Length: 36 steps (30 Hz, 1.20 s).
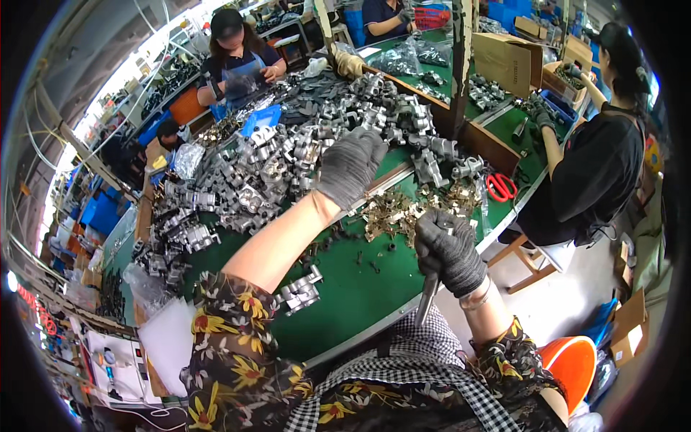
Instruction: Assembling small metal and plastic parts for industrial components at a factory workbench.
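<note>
My left hand (351,171), in a dark grey knitted glove, reaches over the large pile of silver metal castings (270,173). Its fingers curl down at the pile's near right edge; whatever they hold is hidden. My right hand (452,253), gloved alike, is closed round a slim grey metal tool (426,299) that points down past the table's front edge. Just beyond this hand lies a heap of small brass-coloured clips (394,212). One separate casting (299,291) rests on the green tabletop (353,302) beside my left forearm. A few small dark pieces (374,266) lie between my arms.
Red-handled scissors (502,187) lie at the right edge. A wooden divider (489,147) and a post (461,65) stand beyond. A blue tray (260,121) sits on the pile. One co-worker (597,144) works at right, another (241,54) across the table. An orange bucket (572,367) stands low right.
</note>
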Motion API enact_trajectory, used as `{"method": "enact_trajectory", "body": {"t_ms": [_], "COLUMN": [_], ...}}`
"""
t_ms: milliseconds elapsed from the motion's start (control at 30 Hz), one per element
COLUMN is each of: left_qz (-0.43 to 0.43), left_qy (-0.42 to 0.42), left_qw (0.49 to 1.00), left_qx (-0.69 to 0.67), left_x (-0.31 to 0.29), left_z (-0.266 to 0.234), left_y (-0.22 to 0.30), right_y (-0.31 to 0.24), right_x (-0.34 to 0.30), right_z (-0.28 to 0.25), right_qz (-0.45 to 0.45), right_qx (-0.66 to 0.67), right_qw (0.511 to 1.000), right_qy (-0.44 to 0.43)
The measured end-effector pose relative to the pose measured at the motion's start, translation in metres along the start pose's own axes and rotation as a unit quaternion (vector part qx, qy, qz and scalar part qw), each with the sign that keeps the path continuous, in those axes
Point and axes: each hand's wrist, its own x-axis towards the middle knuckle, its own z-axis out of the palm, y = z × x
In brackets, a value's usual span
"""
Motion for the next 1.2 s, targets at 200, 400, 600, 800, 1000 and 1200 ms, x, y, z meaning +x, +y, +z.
{"method": "enact_trajectory", "body": {"t_ms": [200,400,600,800,1000,1200], "left_qz": [-0.109,0.147,0.173,0.018,-0.208,-0.340], "left_qy": [-0.016,-0.190,0.007,0.282,0.164,-0.014], "left_qw": [0.992,0.955,0.955,0.959,0.964,0.940], "left_qx": [0.068,0.175,0.243,-0.008,0.009,-0.019], "left_x": [0.099,0.069,0.036,0.021,-0.096,-0.268], "left_z": [-0.024,-0.049,-0.061,-0.138,-0.176,-0.170], "left_y": [-0.044,-0.056,-0.056,0.007,-0.007,0.105], "right_y": [0.021,-0.003,0.000,-0.009,0.001,0.038], "right_x": [0.021,0.036,0.024,0.014,-0.038,-0.058], "right_z": [0.043,0.022,-0.006,-0.012,-0.018,-0.036], "right_qz": [0.001,-0.078,-0.070,-0.054,-0.008,0.055], "right_qx": [0.011,0.015,-0.022,-0.094,-0.373,-0.335], "right_qw": [1.000,0.997,0.991,0.989,0.926,0.940], "right_qy": [-0.016,0.017,0.116,0.104,0.061,0.011]}}
